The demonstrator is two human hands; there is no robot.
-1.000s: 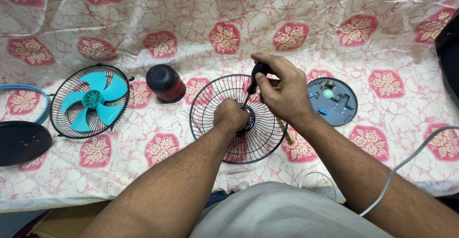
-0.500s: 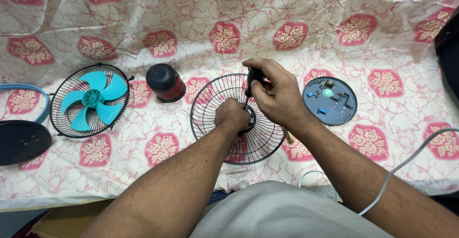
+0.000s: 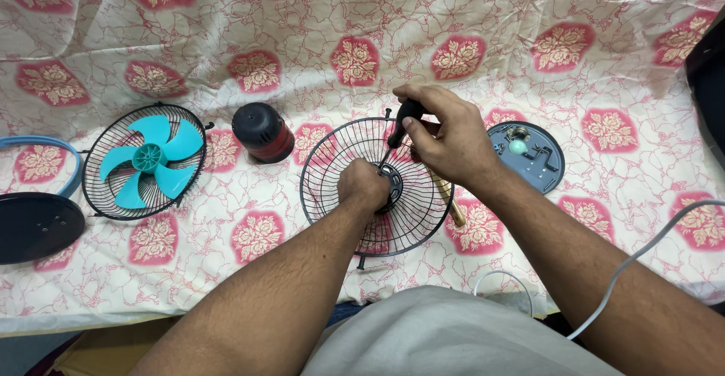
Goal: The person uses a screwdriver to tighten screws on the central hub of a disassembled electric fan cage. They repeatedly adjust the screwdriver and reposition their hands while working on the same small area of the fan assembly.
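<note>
I get bright, even light from above; shadows under the wire guard (image 3: 370,187) and my forearms are soft and short. No glare on the floral cloth (image 3: 453,13). Focus is sharp centrally, with slight wide-angle stretch at the edges.

Black wire grille (image 3: 340,157) looks metal; turquoise blades (image 3: 151,157) glossy plastic; floral cloth (image 3: 302,36) matt.

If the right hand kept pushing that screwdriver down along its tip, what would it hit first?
Most likely the hub of the wire fan guard, just beside the left hand; the right hand aims the screwdriver there.
</note>
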